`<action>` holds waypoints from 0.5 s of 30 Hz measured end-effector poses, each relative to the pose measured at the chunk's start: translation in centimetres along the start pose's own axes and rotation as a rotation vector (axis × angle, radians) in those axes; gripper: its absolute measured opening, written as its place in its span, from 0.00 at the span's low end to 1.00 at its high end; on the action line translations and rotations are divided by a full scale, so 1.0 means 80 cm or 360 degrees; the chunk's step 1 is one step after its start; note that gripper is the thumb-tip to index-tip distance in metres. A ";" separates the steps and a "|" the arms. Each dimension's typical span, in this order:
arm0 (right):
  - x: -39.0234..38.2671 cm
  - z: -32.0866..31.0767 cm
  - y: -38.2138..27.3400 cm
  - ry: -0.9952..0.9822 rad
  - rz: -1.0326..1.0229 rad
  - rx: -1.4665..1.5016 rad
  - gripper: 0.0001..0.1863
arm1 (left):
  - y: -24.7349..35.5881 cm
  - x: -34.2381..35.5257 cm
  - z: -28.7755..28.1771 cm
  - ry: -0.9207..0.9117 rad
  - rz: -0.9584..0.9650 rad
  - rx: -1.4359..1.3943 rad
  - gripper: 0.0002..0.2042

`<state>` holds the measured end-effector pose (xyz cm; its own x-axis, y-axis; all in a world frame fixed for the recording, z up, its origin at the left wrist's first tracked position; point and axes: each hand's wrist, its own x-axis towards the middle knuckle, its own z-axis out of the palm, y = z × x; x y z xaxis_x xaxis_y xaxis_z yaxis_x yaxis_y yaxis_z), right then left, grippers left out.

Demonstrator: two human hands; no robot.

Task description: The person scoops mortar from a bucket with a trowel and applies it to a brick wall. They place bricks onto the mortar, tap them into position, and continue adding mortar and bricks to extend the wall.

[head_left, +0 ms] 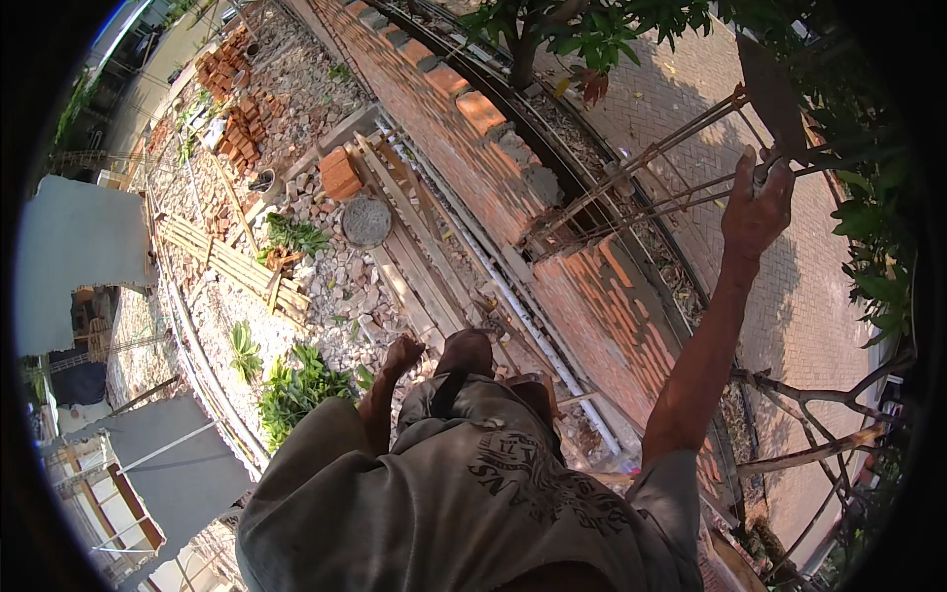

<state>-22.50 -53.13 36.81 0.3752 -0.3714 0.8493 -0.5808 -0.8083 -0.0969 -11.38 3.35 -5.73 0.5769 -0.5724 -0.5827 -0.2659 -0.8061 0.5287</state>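
Here, the right hand clasps a dark trowel, blade just beyond the grip; steel rods stretch leftward near it. Whether the left hand is closed, I cannot tell.

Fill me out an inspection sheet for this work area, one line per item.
Surface: brick wall runs beside ground strewn with rubble.
Job's things: steel bars rise from a gap in the wall; a dark flat plate shows near their far end.
Clutter: planks, bamboo poles, a white pipe, a grey bucket and a brick pile.
Hands: right hand raised at the bars and plate, exact grip unclear; left hand low by the knee, fingers unclear.
Cables: nothing seen.
Surroundings: paving right of the wall; leafy plants on the rubble side.
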 end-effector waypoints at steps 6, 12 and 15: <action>0.000 0.000 -0.002 0.0138 0.0048 0.0033 0.17 | 0.029 0.027 -0.035 -0.0085 -0.0296 -0.0102 0.22; -0.007 -0.006 -0.001 0.0110 0.0061 0.0022 0.16 | 0.021 0.040 -0.051 -0.0063 0.0072 0.0046 0.18; -0.012 -0.006 0.000 0.0091 0.0159 0.0124 0.17 | 0.017 0.045 -0.046 -0.0122 -0.0171 -0.0047 0.17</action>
<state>-23.26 -52.56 36.23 0.2755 -0.4270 0.8613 -0.5546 -0.8024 -0.2204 -6.83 0.74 -4.86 0.5400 -0.4935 -0.6818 -0.1823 -0.8594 0.4777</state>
